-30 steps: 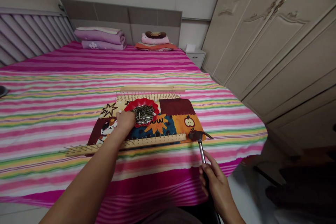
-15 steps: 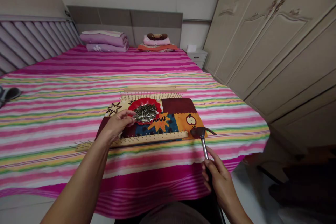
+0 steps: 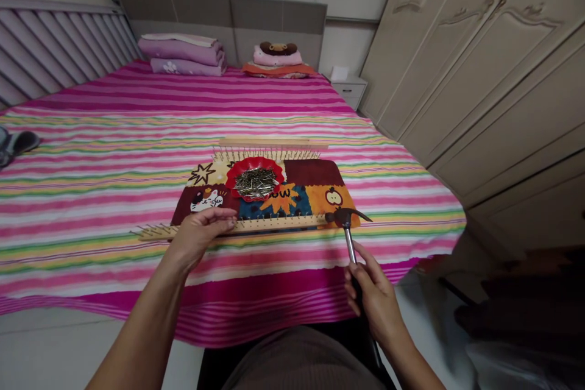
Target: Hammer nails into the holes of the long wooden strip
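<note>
My right hand (image 3: 372,292) is wrapped round the handle of a claw hammer (image 3: 348,242). Its dark head lies at the right end of a narrow wooden strip (image 3: 274,223) studded with upright nails. Over the left part of that strip is my left hand (image 3: 201,231), thumb and forefinger pressed together; what is between them is too small to make out. Just beyond, a red scalloped bowl (image 3: 233,190) holds a heap of loose nails (image 3: 258,181). Bowl and strip rest on a patchwork-print mat (image 3: 315,173).
A second nail-studded strip (image 3: 269,154) lies behind the bowl, with a plain wooden piece (image 3: 274,142) beyond it. Everything sits on a bed with a striped sheet (image 3: 114,152). Folded bedding (image 3: 183,55) is at the headboard; a wardrobe (image 3: 484,85) stands right.
My left hand has left the bowl's edge and come nearer, down to the front strip. My right hand keeps hold of the hammer. The view has tilted down slightly.
</note>
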`<state>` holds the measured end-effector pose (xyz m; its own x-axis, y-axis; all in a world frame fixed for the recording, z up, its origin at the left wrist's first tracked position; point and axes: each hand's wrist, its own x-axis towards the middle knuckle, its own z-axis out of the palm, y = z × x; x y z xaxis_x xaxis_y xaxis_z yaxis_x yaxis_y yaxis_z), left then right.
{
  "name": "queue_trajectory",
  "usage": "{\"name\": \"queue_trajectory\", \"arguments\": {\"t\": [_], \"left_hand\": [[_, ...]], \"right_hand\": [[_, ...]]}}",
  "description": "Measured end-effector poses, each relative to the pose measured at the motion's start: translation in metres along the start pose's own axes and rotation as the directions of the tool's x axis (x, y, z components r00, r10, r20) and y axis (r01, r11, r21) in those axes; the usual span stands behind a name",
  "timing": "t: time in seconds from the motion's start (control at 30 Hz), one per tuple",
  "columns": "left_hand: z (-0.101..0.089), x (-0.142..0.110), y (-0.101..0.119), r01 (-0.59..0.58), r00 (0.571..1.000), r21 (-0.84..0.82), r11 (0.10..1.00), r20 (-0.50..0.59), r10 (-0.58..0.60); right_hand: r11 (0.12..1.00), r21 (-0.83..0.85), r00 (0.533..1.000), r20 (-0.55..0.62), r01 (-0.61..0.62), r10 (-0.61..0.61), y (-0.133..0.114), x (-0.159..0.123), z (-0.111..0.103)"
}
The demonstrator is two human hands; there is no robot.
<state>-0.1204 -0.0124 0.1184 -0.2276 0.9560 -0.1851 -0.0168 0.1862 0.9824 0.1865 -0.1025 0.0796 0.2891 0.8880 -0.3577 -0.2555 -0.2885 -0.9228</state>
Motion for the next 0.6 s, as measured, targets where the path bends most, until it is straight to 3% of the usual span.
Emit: {"name": "queue_trajectory", "arguments": {"t": [0.23,0.4,0.6], "left_hand": [[0.009,-0.019,-0.035,-0.061,0.989,-0.005,0.998,-0.138,0.06],[0.027,-0.018,-0.064,-0.006,0.954,-0.17,0.985,-0.295,-0.045],[0.049,-0.012,-0.074,-0.038,0.916,-0.321,0.946,-0.39,-0.095]], "right_hand": [[1.0,0.003,1.0,0.017,0.011,-0.011,-0.003,-0.004,0.004],[1.0,0.009,0.999,0.042,-0.006,0.005,0.0,-0.004,0.004],[1.0,-0.002,0.999,0.041,-0.028,0.028,0.001,-0.005,0.003]]}}
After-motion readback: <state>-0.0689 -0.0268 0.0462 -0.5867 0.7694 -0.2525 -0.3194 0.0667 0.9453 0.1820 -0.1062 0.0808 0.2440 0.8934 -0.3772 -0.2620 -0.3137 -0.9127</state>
